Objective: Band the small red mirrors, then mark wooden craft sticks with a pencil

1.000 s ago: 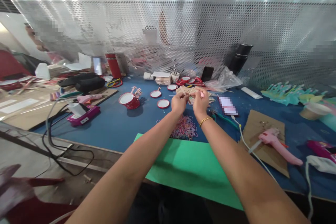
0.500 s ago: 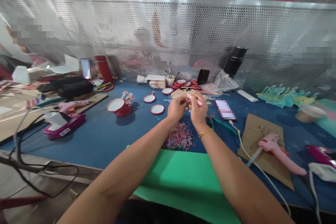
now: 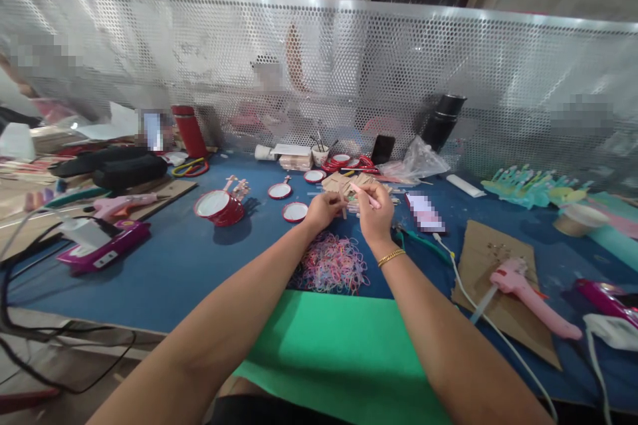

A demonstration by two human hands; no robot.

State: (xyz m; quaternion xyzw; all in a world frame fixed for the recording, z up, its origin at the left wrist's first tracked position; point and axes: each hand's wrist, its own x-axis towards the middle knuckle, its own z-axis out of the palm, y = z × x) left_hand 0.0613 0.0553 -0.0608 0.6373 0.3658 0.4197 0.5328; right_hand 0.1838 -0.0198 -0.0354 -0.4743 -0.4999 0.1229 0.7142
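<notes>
My left hand point(image 3: 323, 211) is closed with a small flat wooden stick point(image 3: 343, 204) pinched at its fingertips. My right hand point(image 3: 377, 214), wearing a gold bracelet point(image 3: 391, 257) at the wrist, is closed around a slim pink pen-like tool point(image 3: 367, 196). Its tip points up and left, toward the stick, with a small gap between the hands. Just beyond them lies a pile of flat wooden pieces point(image 3: 339, 181). Below my hands is a heap of thin, colourful rubber bands point(image 3: 331, 265). A green sheet point(image 3: 339, 325) covers the near table edge and my lap.
Left of my hands are a red-and-white drum-like piece point(image 3: 219, 207) and small round red-rimmed discs point(image 3: 295, 212). To the right are a phone point(image 3: 425, 211), teal-handled pliers point(image 3: 426, 244) and a pink glue gun point(image 3: 533, 295) on cardboard point(image 3: 478, 246). A perforated metal screen point(image 3: 224, 66) stands behind.
My hands have drawn apart, the left one moving a little left. The wooden stick in my left fingers and the pink tool now show more clearly. The camera view has shifted slightly.
</notes>
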